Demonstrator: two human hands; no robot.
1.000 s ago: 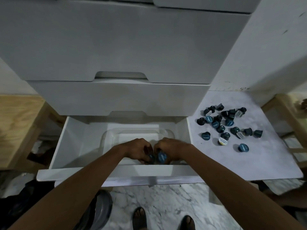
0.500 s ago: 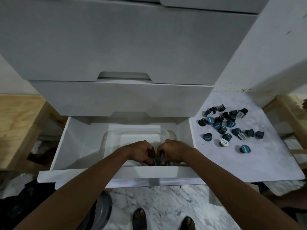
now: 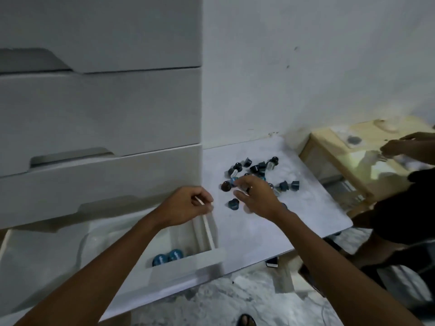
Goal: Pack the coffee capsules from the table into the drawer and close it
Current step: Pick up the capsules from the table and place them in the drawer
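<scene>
The coffee capsules (image 3: 259,175) lie scattered on the worktop (image 3: 270,222) just right of the open drawer (image 3: 186,262), where two now rest, and both hands have left it: right hand (image 3: 255,198) spread-fingered over the pile, left hand (image 3: 188,205) curled loosely, empty, above the drawer's right wall.

Home room, white drawers (image 3: 98,114), marble floor (image 3: 223,300)

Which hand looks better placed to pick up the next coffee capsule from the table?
The right hand. It hangs open over the capsules on the table, fingers spread beside a dark capsule. The left hand is loosely curled over the open drawer's side wall, farther from the pile.
</scene>
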